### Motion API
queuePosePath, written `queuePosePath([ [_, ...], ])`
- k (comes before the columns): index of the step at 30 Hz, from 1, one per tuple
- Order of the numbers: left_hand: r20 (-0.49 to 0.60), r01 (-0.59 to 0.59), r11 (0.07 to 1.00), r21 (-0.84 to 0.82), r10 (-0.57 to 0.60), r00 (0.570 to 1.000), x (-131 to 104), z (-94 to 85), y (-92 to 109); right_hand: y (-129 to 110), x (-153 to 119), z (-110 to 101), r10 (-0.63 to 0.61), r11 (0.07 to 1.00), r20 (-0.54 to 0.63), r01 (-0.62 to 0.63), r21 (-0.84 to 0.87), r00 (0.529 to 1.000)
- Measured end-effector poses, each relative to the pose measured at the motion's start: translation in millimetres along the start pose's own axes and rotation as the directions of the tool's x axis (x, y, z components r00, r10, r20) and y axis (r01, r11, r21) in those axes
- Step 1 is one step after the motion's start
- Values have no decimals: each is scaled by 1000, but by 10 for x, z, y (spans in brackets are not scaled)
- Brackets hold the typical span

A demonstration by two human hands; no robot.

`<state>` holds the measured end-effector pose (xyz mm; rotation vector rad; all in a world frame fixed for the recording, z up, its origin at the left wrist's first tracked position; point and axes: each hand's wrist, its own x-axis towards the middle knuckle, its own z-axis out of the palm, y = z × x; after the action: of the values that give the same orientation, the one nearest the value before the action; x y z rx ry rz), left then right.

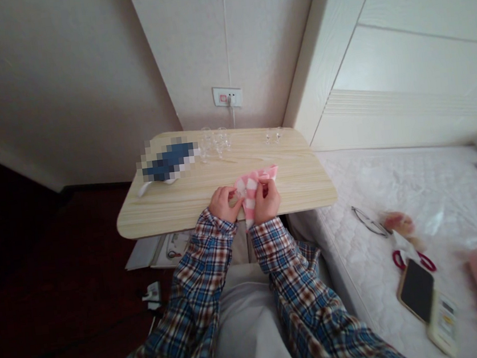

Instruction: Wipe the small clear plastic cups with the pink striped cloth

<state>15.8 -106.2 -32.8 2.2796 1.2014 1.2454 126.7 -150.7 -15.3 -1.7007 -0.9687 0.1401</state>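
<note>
A pink and white checked cloth (250,200) lies at the front edge of the wooden table (181,208), one end hanging over it. My left hand (224,203) pinches a small clear glass (240,192) over the cloth's left side. Fingers of my right hand (267,200) are closed on the cloth's right part, where a fold stands up. Several small clear glasses (217,142) stand together at the back of the table, and two more (274,136) are at the back right.
A blurred blue and white item (170,162) lies at the table's left. On the bed (362,280) to the right are glasses, red-handled scissors (426,262), a phone (416,289) and a remote (443,323). A wall socket (228,97) is behind the table.
</note>
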Motion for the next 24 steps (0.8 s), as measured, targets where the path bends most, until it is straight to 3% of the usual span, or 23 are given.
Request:
queuePosePath([
  [5, -34, 34, 998, -61, -36, 999, 30, -43, -24, 8, 0, -8, 24, 1000, -36, -23, 14, 999],
  [13, -37, 70, 989, -134, -76, 996, 40, -38, -62, 36, 14, 27, -34, 999, 65, 35, -10, 997],
  [24, -30, 105, 974, -201, -113, 993, 53, -48, -71, 1, 18, 17, -36, 996, 90, 43, -80, 995],
])
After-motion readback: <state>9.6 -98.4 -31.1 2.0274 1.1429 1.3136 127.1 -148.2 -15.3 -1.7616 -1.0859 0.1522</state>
